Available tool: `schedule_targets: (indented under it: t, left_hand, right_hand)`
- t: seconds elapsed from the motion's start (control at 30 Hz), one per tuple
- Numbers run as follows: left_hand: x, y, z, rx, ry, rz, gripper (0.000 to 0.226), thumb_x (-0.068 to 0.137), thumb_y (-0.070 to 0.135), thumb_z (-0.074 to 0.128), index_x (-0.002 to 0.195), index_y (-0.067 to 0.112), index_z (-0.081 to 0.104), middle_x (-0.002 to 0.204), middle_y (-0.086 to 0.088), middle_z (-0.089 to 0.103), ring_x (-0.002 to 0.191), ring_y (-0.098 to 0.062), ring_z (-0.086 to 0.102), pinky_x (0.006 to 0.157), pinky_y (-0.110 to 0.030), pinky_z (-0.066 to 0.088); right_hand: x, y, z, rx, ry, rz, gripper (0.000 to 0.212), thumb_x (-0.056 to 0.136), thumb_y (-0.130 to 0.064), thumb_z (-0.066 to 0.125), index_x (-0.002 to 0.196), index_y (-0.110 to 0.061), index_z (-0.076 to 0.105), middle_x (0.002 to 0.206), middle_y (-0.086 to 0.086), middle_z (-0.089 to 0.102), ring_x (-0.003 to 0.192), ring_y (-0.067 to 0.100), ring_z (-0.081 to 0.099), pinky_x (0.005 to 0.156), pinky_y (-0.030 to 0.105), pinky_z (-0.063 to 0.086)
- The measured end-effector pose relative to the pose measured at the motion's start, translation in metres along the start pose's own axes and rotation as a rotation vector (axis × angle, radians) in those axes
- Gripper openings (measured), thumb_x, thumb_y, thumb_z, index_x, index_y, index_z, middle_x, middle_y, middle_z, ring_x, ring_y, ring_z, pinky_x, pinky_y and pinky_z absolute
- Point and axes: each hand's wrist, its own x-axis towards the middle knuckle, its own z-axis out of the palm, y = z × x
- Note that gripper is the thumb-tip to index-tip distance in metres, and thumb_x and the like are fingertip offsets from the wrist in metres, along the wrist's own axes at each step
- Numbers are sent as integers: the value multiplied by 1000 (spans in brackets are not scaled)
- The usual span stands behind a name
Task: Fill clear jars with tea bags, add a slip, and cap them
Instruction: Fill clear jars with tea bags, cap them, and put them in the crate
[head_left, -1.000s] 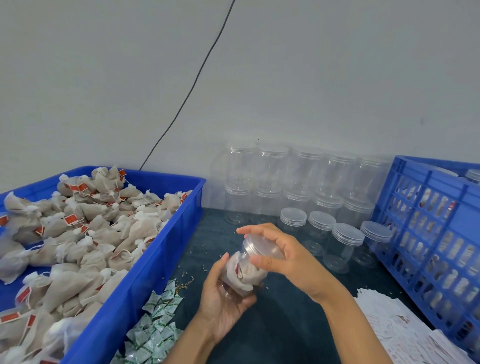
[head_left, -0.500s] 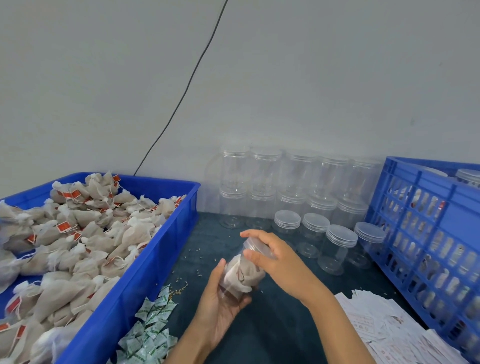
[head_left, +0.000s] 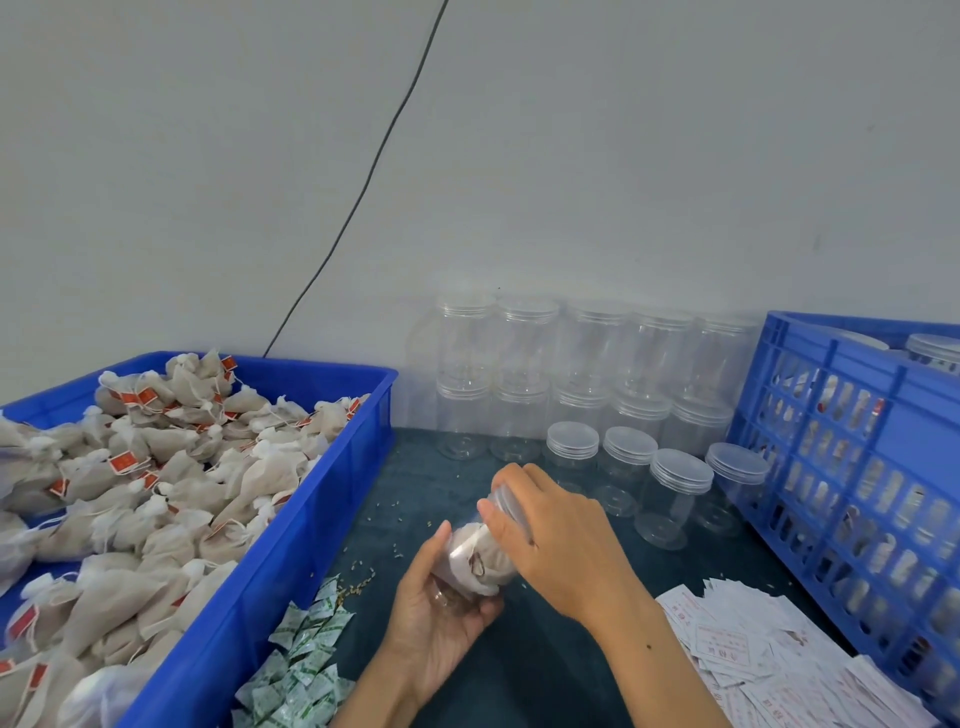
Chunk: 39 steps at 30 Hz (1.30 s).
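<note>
Capping is what this moment shows: the filled jar lies tilted in the person's grasp, its mouth pointing up and away, over the dark tabletop just right of the blue bin. The left hand cradles the jar's base from below, palm up, fingers and thumb curled round it. The right hand sits over the mouth, fingers wrapped round the clear lid.

Compared with a second ago, the right hand has rolled further over the lid: the lid's flat top was then plainly visible under the fingers, and now only a sliver of its rim shows. The jar has also swung a little more to the right of the blue bin while the left hand's hold has stayed much the same. That reads as a twisting turn, so the lid is probably being screwed down, though whether the thread is fully seated cannot be told.

Inside the jar are pale tea bags; a white piece against the wall may be the slip, but that is uncertain.

Right of the blue bin, beyond the hands, stand the empty jars, stacked and capped. Loose slips lie further right, beside a slotted blue crate. Small green-printed sachets lie against the bin's near wall.

If the lid is tight, this jar looks finished and ready to be set aside.
</note>
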Motion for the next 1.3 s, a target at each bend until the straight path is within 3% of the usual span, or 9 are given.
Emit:
schedule_targets:
  t: [0.2,0.37,0.5,0.67,0.87,0.97,1.07,1.2,1.3]
  left_hand:
    - [2,-1,2,173,53,154,49,85,44,65,108,1,62,91,-16,60,68,-16,54,52,-25,39]
    - [2,-4,2,288,88,269,35,80,42,59,93,11,51,76,-8,61,58,-14,54,46,-24,39]
    - [2,1,2,273,77,231,35,81,40,61,100,11,58,82,-9,61,64,-14,55,50,-24,40]
    - [1,5,-3,119,77,84,38,77,44,61,83,9,75,83,-15,66,67,-22,59,59,-31,37]
    - [1,2,2,196,92,132,40,80,47,55,80,13,76,77,-11,64,61,-15,56,49,-24,38]
    - [3,1,3,235,115,204,40,85,42,62,96,3,60,79,-15,57,59,-16,52,44,-23,37]
    - [2,0,1,327,132,307,37,83,39,64,92,5,51,73,-10,57,56,-13,53,44,-23,39]
    - [2,3,1,323,122,310,39,80,41,57,95,6,51,71,-6,58,57,-11,53,45,-23,40]
    - [2,7,-1,280,90,212,38,82,40,64,94,5,63,78,-11,60,63,-15,53,53,-27,39]
  right_hand:
    - [2,-6,15,54,48,173,33,96,-52,23,86,-23,35,85,-4,50,76,24,53,69,36,39]
    - [6,-7,20,155,-45,455,45,98,-53,20,97,-16,45,111,8,60,101,34,56,86,41,40]
    - [4,-7,13,168,19,288,53,89,-67,17,95,-22,45,104,-3,57,94,24,57,81,38,42]
    - [1,-7,18,27,81,-109,57,88,-64,13,115,-26,46,108,-13,45,76,10,53,66,27,42]
    - [0,0,24,94,139,-14,55,83,-60,7,100,-24,45,95,-9,52,72,18,53,69,35,45]
    - [1,2,22,138,139,48,41,92,-54,19,89,-21,43,84,-7,53,73,20,53,70,37,43]
    - [4,0,22,172,81,182,35,100,-45,24,81,-19,38,81,-3,55,79,27,55,72,38,42]
    - [6,-8,20,144,46,255,39,97,-52,21,84,-20,39,91,1,60,85,28,56,75,38,41]
    - [3,-10,17,156,93,152,44,89,-63,17,87,-25,39,89,-7,55,81,21,56,74,37,43]
